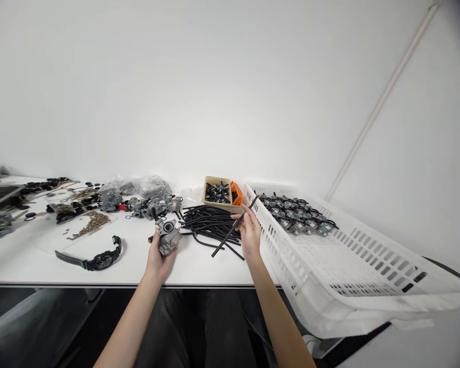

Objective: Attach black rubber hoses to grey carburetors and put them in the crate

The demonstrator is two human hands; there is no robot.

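A grey metal carburetor (168,236) sits in my left hand (159,259), raised slightly over the front of the table, its round bore facing up toward me. Between the fingers of my right hand (250,232) is a thin black rubber hose (230,232), held slanting from lower left to upper right. Behind and under that hose lies a pile of similar black hoses (207,221). Several more carburetors (145,206) stand in a row behind my left hand.
At right, a white plastic crate (302,266) holds several carburetors (291,212). Small black parts fill a cream bin (216,179), beside an orange basket (235,193). A black wristwatch (102,260) and a clear tray of brass fittings (94,224) lie at left. A white wall rises behind.
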